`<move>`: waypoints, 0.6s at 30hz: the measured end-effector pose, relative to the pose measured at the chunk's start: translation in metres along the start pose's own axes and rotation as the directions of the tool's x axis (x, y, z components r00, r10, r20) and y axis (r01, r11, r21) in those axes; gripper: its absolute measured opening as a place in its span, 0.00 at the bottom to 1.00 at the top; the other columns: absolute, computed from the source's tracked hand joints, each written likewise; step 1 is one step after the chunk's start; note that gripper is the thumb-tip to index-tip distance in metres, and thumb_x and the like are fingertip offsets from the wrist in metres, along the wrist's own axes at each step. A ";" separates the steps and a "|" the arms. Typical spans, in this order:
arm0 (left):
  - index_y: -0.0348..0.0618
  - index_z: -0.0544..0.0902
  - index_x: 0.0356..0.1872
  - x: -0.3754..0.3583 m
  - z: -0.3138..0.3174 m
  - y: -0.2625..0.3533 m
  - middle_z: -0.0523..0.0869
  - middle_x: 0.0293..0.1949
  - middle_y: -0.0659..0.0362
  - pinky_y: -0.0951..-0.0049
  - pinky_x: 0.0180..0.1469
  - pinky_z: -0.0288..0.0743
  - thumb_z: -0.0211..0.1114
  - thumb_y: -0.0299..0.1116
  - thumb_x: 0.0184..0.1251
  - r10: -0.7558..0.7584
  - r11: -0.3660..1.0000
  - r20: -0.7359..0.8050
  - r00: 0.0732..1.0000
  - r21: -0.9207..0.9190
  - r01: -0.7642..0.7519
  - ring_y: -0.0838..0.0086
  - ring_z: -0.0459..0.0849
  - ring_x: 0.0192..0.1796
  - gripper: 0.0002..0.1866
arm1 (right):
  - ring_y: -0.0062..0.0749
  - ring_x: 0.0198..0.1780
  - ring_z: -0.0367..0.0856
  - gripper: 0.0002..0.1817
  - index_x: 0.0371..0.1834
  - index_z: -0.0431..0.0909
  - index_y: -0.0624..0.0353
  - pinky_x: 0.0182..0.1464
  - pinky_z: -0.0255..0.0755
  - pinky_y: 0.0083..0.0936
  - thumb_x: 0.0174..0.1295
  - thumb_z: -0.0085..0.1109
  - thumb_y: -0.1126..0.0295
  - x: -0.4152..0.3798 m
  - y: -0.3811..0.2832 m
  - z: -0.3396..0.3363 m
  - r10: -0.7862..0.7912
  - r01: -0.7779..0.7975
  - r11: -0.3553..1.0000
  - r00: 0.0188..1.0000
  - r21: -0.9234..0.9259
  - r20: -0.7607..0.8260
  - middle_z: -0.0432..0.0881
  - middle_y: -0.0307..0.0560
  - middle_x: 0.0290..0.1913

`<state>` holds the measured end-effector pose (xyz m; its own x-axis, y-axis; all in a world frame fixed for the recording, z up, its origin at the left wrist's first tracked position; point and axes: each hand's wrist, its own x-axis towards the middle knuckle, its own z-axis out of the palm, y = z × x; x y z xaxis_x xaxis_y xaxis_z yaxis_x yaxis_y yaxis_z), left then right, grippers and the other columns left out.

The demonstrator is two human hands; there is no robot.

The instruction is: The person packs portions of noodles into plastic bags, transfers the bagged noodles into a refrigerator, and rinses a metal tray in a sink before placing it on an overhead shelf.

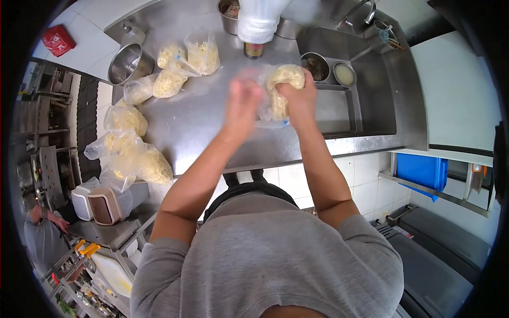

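Observation:
My right hand (pixel 300 99) grips a clear plastic bag of pale noodles (pixel 279 95) over the steel counter (pixel 212 111), beside the sink. To the left of that bag, my left hand (pixel 244 103) is raised and smeared by motion, so its fingers cannot be made out clearly. Several more bags of noodles (pixel 169 80) lie along the counter's left side, some of them piled at the near left corner (pixel 154 164).
A steel pot (pixel 130 64) stands at the back left. Behind the bag are a can (pixel 254 50) and a white plastic-wrapped bundle (pixel 258 24). At right is the sink (pixel 374 100) with a faucet (pixel 369 13). Another person (pixel 45 238) is at far left.

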<state>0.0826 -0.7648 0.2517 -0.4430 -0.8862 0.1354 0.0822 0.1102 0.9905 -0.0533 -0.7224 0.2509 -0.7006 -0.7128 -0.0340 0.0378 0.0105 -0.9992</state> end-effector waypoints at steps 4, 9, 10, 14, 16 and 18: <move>0.43 0.69 0.57 0.019 -0.026 -0.019 0.75 0.52 0.57 0.74 0.51 0.69 0.42 0.48 0.73 -0.173 0.899 -0.073 0.982 -0.420 0.128 0.76 0.75 0.47 0.23 | 0.34 0.39 0.80 0.26 0.51 0.69 0.67 0.42 0.74 0.26 0.44 0.62 0.75 0.000 -0.018 -0.013 0.248 -0.360 0.854 0.916 0.376 0.315 0.79 0.48 0.40; 0.42 0.63 0.64 -0.004 0.026 -0.028 0.71 0.60 0.56 0.64 0.64 0.61 0.38 0.52 0.73 -0.467 0.651 0.238 0.852 -0.560 0.513 0.67 0.70 0.62 0.28 | 0.45 0.42 0.78 0.27 0.52 0.67 0.67 0.43 0.74 0.34 0.47 0.62 0.73 -0.016 -0.004 0.017 -0.201 0.232 0.857 0.973 -0.459 0.116 0.76 0.54 0.44; 0.42 0.63 0.64 -0.008 0.027 -0.034 0.71 0.60 0.56 0.64 0.64 0.60 0.38 0.55 0.72 -0.513 0.623 0.246 0.822 -0.552 0.554 0.67 0.70 0.62 0.30 | 0.47 0.43 0.77 0.28 0.53 0.66 0.67 0.44 0.73 0.36 0.47 0.62 0.72 -0.021 0.006 0.020 -0.313 0.322 0.747 0.942 -0.582 0.120 0.75 0.56 0.46; 0.43 0.64 0.63 -0.005 0.012 -0.009 0.71 0.60 0.55 0.64 0.64 0.60 0.39 0.66 0.65 -0.561 0.461 0.368 0.742 -0.605 0.649 0.66 0.71 0.61 0.38 | 0.55 0.54 0.68 0.37 0.63 0.58 0.67 0.55 0.65 0.42 0.49 0.62 0.68 -0.041 -0.003 0.023 -0.218 0.345 0.608 0.939 -0.715 0.267 0.69 0.64 0.53; 0.44 0.69 0.58 0.002 0.002 -0.009 0.76 0.55 0.56 0.62 0.62 0.64 0.40 0.71 0.59 -0.588 0.464 0.385 0.712 -0.560 0.686 0.65 0.74 0.58 0.41 | 0.55 0.63 0.60 0.40 0.68 0.52 0.62 0.61 0.59 0.43 0.51 0.60 0.70 -0.050 0.001 0.020 -0.276 0.491 0.643 0.865 -0.588 0.420 0.65 0.68 0.57; 0.44 0.72 0.55 0.015 -0.010 -0.015 0.78 0.52 0.56 0.61 0.61 0.64 0.42 0.67 0.62 -0.575 0.461 0.399 0.714 -0.563 0.686 0.65 0.76 0.56 0.37 | 0.53 0.62 0.63 0.42 0.69 0.52 0.60 0.61 0.61 0.40 0.50 0.62 0.69 -0.049 0.010 0.012 -0.357 0.617 0.626 0.771 -0.478 0.527 0.65 0.67 0.58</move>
<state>0.0834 -0.7836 0.2390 -0.7200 -0.5167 -0.4633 0.2368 -0.8104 0.5358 -0.0097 -0.6960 0.2432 -0.1779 -0.9231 0.3410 -0.7490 -0.0977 -0.6554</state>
